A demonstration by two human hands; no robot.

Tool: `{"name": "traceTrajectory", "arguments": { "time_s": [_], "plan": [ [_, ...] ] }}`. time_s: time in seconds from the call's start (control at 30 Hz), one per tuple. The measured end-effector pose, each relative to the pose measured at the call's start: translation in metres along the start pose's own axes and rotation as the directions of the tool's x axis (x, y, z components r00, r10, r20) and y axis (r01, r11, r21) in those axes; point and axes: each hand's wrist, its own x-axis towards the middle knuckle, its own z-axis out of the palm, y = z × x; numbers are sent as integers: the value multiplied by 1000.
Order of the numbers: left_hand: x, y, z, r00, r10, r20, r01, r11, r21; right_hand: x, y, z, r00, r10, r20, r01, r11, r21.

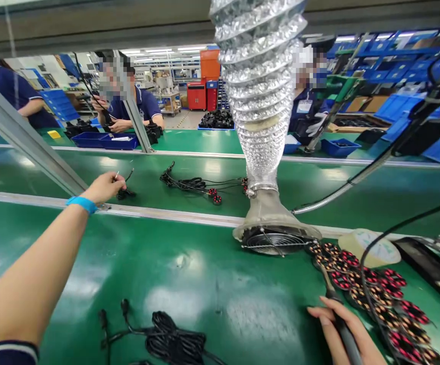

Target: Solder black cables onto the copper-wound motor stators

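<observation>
My left hand (107,187) reaches over the far green strip, its fingers pinched on the end of a thin black cable (129,175). Part of that cable lies bunched on the surface just below the fingers. At the lower right my right hand (343,332) grips a soldering iron (343,324) like a pen, its tip pointing up and away. The tip reaches the near edge of a pile of small round copper and red wire coils (379,294). A tied bundle of black cable (174,337) with connector ends lies on the near green bench, between my arms.
A silver fume duct (260,101) hangs down to a hood (275,228) over the bench centre. Cables with red coils (215,196) lie on the far strip. A roll of tape (370,247) sits beside the pile. Several people work across the bench.
</observation>
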Motion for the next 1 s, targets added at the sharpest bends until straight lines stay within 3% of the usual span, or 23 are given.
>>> {"name": "traceTrajectory", "arguments": {
  "time_s": [0.1, 0.17, 0.2, 0.27, 0.37, 0.53, 0.63, 0.67, 0.73, 0.77, 0.83, 0.87, 1.0],
  "plan": [
    [-51, 26, -9, 986, 80, 146, -79, 997, -13, 0, -12, -2, 1000, -8, -8, 8, 1000, 15],
    [-93, 48, -3, 934, 197, 298, -192, 980, -45, 0, -18, -3, 998, -39, -43, 42, 998, 51],
    [-116, 61, 3, 843, 279, 461, -287, 956, -54, -1, -20, -4, 997, -50, -58, 54, 996, 71],
    [-159, 91, 21, 680, 311, 664, -397, 918, -24, -3, -25, -7, 996, -58, -64, 65, 992, 107],
    [-210, 139, 54, 447, 348, 824, -535, 842, -66, -8, -30, -13, 996, -40, -75, 51, 988, 148],
    [-250, 216, 100, 239, 414, 878, -675, 721, -156, -12, -32, -20, 990, -28, -141, 59, 974, 218],
    [-243, 245, 115, 132, 493, 860, -706, 656, -268, -10, -31, -24, 979, -32, -203, 84, 964, 253],
    [-234, 249, 117, 116, 527, 842, -710, 637, -301, -9, -31, -25, 975, -29, -221, 87, 962, 260],
    [-207, 245, 121, 137, 560, 817, -704, 636, -317, -9, -30, -27, 969, -21, -244, 89, 959, 269],
    [-192, 238, 121, 190, 537, 822, -685, 672, -280, -9, -31, -28, 968, -20, -248, 91, 957, 277],
    [-162, 215, 121, 362, 487, 795, -688, 715, -124, -9, -32, -30, 971, -17, -240, 90, 950, 298],
    [-151, 202, 120, 421, 469, 776, -688, 723, -63, -10, -32, -31, 973, -16, -230, 88, 948, 307],
    [-140, 150, 112, 528, 404, 747, -657, 752, 57, -13, -36, -30, 980, -21, -196, 84, 945, 316]
  ]
}}
